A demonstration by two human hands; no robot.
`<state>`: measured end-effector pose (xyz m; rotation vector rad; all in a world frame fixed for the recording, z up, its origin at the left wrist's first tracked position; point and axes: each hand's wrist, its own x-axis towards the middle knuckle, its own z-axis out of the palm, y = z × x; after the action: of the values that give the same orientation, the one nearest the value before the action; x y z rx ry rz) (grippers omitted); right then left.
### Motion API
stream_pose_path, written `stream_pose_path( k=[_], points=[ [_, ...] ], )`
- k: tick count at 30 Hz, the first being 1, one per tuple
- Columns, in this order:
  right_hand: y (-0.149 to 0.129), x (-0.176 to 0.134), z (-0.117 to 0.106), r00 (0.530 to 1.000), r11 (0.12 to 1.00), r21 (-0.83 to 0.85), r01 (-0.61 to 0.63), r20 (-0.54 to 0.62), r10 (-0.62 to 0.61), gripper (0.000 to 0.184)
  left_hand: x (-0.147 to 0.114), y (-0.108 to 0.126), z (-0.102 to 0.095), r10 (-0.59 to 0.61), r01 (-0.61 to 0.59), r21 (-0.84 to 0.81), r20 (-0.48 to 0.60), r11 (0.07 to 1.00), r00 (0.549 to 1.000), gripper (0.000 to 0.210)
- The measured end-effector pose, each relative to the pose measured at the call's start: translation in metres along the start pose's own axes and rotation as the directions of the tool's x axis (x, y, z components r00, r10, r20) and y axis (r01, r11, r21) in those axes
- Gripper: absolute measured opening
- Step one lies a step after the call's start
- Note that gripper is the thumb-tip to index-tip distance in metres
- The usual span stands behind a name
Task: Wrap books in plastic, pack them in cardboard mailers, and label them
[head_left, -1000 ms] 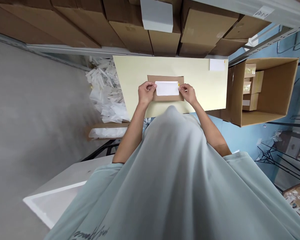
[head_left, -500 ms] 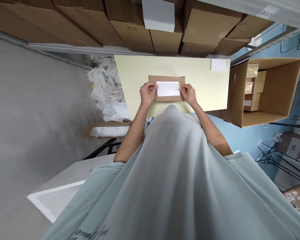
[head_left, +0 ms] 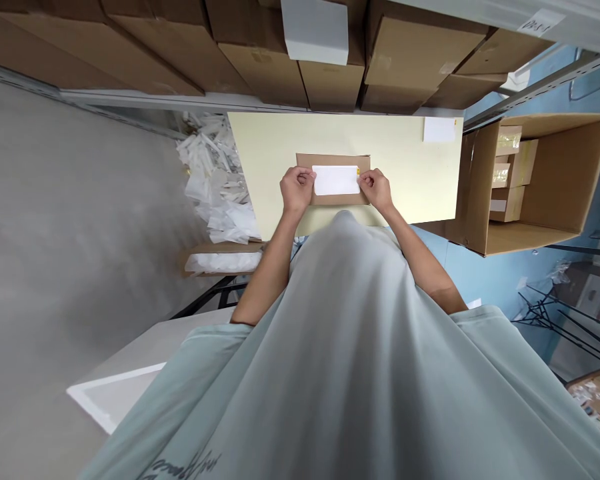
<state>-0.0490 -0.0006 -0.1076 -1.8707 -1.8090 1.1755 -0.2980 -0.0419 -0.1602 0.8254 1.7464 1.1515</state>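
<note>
A white label (head_left: 336,180) with a small yellow mark at its right end lies over a brown cardboard box (head_left: 333,160). The box rests on the pale yellow tabletop (head_left: 410,180) in front of me. My left hand (head_left: 297,188) pinches the label's left end between thumb and fingers. At the opposite end, my right hand (head_left: 376,187) pinches the label near the yellow mark. Whether the label's whole underside touches the cardboard I cannot tell.
Another white label (head_left: 439,129) lies at the table's far right corner. A large open carton (head_left: 473,187) with several small boxes stands at the right. White plastic packaging (head_left: 220,180) is heaped at the left. Shelved cartons (head_left: 330,83) line the back edge.
The view has shifted very slightly. Both hands keep their pinch on the label, which stays over the box.
</note>
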Motion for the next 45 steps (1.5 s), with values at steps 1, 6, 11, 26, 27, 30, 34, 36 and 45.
stream_pose_path(
  k=[1, 6, 11, 26, 27, 30, 34, 36, 45],
  points=[
    [0.0, 0.001, 0.0, 1.0, 1.0, 0.0, -0.006, 0.008, 0.006, 0.008, -0.001, 0.001, 0.0, 0.012, -0.012, 0.02, 0.002, 1.0, 1.0, 0.02],
    [0.001, 0.006, 0.001, 0.999, 0.999, -0.04, -0.035, 0.037, 0.036, 0.018, -0.009, 0.005, 0.005, 0.074, -0.08, 0.184, 0.036, 0.98, 0.997, 0.049],
    [0.0, 0.012, 0.008, 0.998, 0.994, -0.095, -0.059, 0.012, 0.061, 0.026, -0.013, 0.004, 0.012, 0.112, -0.114, 0.213, 0.023, 0.97, 0.993, 0.072],
    [-0.023, -0.004, 0.032, 0.987, 0.933, -0.322, 0.159, 0.031, -0.157, 0.048, -0.003, 0.001, 0.009, 0.102, -0.101, 0.102, -0.01, 0.99, 0.995, 0.029],
    [-0.028, -0.01, 0.038, 0.975, 0.907, -0.356, 0.224, 0.075, -0.211, 0.054, -0.006, 0.003, 0.008, 0.119, -0.117, 0.104, -0.013, 0.988, 0.993, 0.03],
    [-0.035, -0.025, 0.054, 0.958, 0.862, -0.417, 0.288, 0.135, -0.255, 0.07, -0.019, 0.013, 0.006, 0.198, -0.208, 0.178, 0.073, 0.962, 0.978, 0.046],
    [-0.031, -0.028, 0.065, 0.964, 0.851, -0.456, 0.262, 0.158, -0.212, 0.073, -0.042, 0.028, 0.012, 0.259, -0.489, 0.3, 0.566, 0.819, 0.782, 0.068],
    [-0.026, -0.027, 0.064, 0.964, 0.847, -0.463, 0.262, 0.159, -0.211, 0.071, -0.05, 0.031, 0.013, 0.192, -0.599, 0.355, 0.726, 0.718, 0.66, 0.078],
    [-0.002, -0.044, 0.049, 0.996, 0.877, -0.479, -0.042, -0.088, 0.0, 0.064, -0.043, 0.021, -0.019, 0.091, -0.526, 0.632, 0.588, 0.569, 0.804, 0.07]
  ],
)
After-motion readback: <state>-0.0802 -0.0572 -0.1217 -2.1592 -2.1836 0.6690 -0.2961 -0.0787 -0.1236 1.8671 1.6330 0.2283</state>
